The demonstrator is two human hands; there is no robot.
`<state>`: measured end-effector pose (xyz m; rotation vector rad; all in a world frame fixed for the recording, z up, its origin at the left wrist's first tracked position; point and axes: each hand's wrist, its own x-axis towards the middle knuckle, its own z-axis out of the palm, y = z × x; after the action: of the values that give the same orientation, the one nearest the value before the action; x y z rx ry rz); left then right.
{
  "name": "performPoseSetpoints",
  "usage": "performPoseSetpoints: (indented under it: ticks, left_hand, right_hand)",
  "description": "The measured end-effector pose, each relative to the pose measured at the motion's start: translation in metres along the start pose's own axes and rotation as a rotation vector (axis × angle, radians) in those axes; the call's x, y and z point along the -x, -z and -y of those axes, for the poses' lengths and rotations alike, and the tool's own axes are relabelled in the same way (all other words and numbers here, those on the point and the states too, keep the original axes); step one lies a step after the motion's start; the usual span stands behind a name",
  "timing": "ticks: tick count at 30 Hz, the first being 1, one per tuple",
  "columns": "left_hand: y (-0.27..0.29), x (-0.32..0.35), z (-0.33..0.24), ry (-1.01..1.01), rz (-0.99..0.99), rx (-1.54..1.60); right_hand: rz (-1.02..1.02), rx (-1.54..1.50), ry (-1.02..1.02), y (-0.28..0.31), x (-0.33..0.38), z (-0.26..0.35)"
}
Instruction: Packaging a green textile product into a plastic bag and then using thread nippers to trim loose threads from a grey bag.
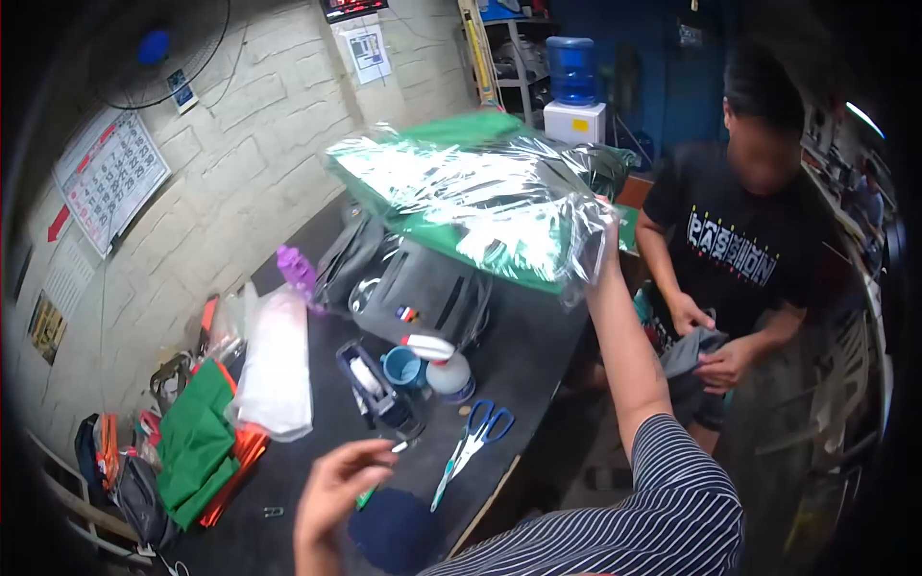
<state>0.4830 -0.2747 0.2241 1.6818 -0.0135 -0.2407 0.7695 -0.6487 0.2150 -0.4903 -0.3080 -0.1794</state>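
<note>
My right hand (607,240) is raised and closed on the right end of a green package in clear shiny plastic (461,192), holding it tilted above the table. Low at the front, my left hand (341,485) has its fingers loosely bent and apart, with nothing plainly gripped. A small white bit (400,446) shows by its fingertips; I cannot tell whether it touches them. Just beyond lies a black tape dispenser (375,384). Blue-handled scissors (471,442) rest to the right. Beside my left hand is a dark blue round item (394,533). Beneath the package stands a grey backpack (423,288).
A spray bottle (449,372) and blue cup (403,367) stand mid-table. White plastic bundle (277,365) and green folded fabric (200,442) lie left. Across the table's right edge (485,509), a person (735,221) handles grey fabric (693,353). A water dispenser (574,123) stands behind.
</note>
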Motion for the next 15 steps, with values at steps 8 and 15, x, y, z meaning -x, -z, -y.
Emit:
performPoseSetpoints:
  ticks: [8,15]
  left_hand:
    - [-0.192,-0.174,0.125,-0.627,0.332,-0.925]
    - [-0.204,-0.199,0.187,-0.538,0.536,-1.404]
  right_hand:
    - [-0.190,0.008,0.084,0.109,-0.164,0.030]
    - [-0.353,0.025,0.109,0.212,-0.260,0.015]
